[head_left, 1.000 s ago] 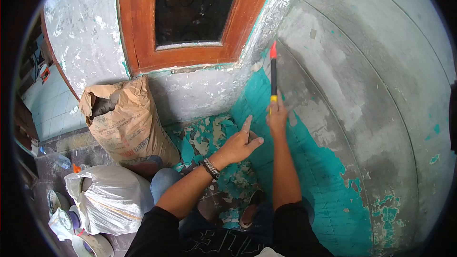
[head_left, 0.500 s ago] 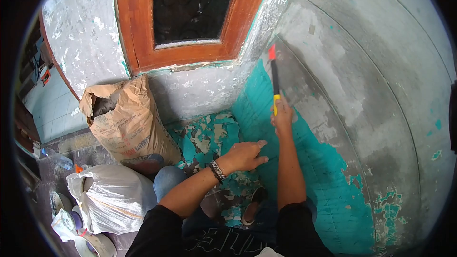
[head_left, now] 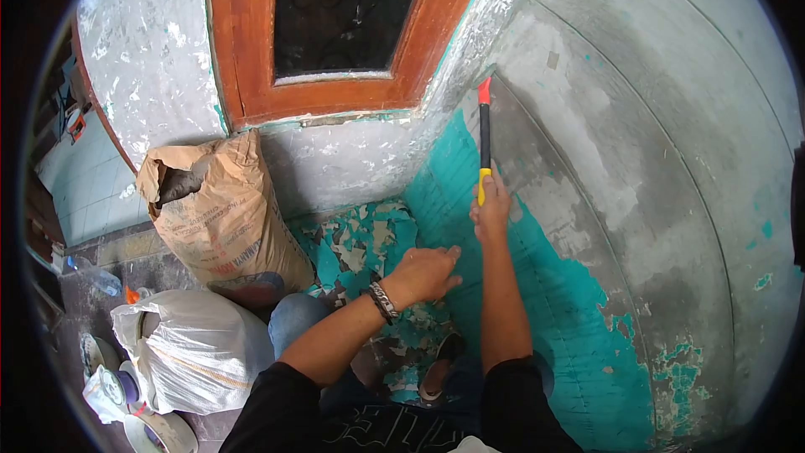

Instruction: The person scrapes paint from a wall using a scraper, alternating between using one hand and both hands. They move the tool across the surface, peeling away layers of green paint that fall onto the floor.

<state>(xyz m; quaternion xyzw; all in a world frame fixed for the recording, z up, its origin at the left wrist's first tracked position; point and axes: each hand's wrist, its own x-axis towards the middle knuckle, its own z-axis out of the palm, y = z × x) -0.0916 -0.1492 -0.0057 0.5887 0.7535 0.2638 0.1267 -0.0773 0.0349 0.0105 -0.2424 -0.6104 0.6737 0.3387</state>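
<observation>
My right hand is closed round the yellow handle of a long scraper with a black shaft and a red head. The red head is up against the wall near the corner, just above the top of the turquoise paint. Bare grey wall shows beside it. My left hand, with a chain bracelet on the wrist, hangs in front of the painted wall, holding nothing I can see. Its thumb and fingers are apart.
Turquoise paint flakes cover the floor in the corner. To the left stand an open brown paper cement sack and a white woven sack. A plastic bottle lies behind them. A wood-framed window is ahead.
The scraper's shaft has turned slightly more upright, its red head still at the wall near the corner. My left hand has shifted slightly left in view. The camera view has moved a little.
</observation>
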